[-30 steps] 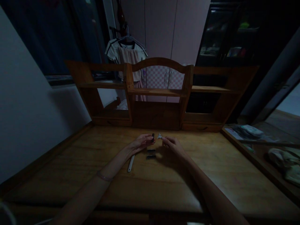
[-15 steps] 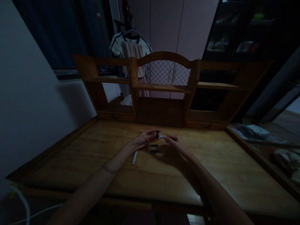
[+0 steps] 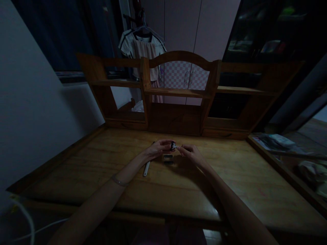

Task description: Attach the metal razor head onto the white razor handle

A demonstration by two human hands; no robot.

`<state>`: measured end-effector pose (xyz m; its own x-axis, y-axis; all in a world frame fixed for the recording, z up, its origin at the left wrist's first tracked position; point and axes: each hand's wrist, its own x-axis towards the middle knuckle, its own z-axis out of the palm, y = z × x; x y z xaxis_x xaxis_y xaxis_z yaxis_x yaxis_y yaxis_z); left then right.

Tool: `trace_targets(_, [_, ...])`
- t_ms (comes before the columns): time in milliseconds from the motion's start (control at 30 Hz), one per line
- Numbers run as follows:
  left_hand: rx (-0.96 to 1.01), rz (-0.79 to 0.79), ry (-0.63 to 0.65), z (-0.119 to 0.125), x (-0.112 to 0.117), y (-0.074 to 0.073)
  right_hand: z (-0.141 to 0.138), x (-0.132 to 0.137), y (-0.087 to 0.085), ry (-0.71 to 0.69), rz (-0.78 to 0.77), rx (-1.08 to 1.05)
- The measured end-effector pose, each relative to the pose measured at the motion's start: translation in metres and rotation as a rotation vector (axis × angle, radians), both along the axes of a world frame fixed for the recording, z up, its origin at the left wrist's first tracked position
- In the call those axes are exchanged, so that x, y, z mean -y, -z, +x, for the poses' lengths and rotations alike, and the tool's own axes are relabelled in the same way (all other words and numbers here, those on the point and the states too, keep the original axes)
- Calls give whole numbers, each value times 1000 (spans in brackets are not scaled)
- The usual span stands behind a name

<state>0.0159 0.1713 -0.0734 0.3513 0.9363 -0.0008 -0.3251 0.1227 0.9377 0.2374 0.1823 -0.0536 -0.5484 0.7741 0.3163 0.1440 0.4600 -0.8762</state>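
My left hand (image 3: 160,147) pinches a small black and silver piece (image 3: 173,145) above the middle of the table; the dim light hides what kind of thing it is. From the right, my right hand (image 3: 188,151) has its fingertips closed at the silver end of that same piece. Just below the hands, a small clear item with dark bars (image 3: 168,159) lies on the wood. A slim white handle-like strip (image 3: 146,169), with a hole near its end, rests beside my left wrist, its upper part hidden by the hand.
The wooden table (image 3: 143,200) runs up to a wooden shelf unit (image 3: 176,119) along its back edge. Wall closes off the left side. Papers and a plastic-wrapped item (image 3: 282,140) lie beyond the raised right edge. A white cable (image 3: 29,217) hangs at the lower left.
The silver part now sits closer against the black part, and my right fingertips have shifted slightly left with it. The view has tilted a little.
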Motion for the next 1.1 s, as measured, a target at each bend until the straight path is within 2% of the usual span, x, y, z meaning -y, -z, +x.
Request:
trace_targets(233, [-29, 0, -40, -1, -2, 1, -2, -2, 3, 0, -42, -15])
trace_targets(567, [-34, 3, -69, -1, -5, 4, -1, -3, 4, 3, -18, 27])
trace_targets(767, [-48, 24, -32, -3, -7, 7, -1, -1, 2, 3, 11, 39])
trace_targets(900, [-44, 31, -50, -2, -7, 9, -1, 0, 0, 27, 5, 70])
trace_targets(1100, [-52, 34, -56, -1, -5, 6, -1, -3, 1, 21, -25, 97])
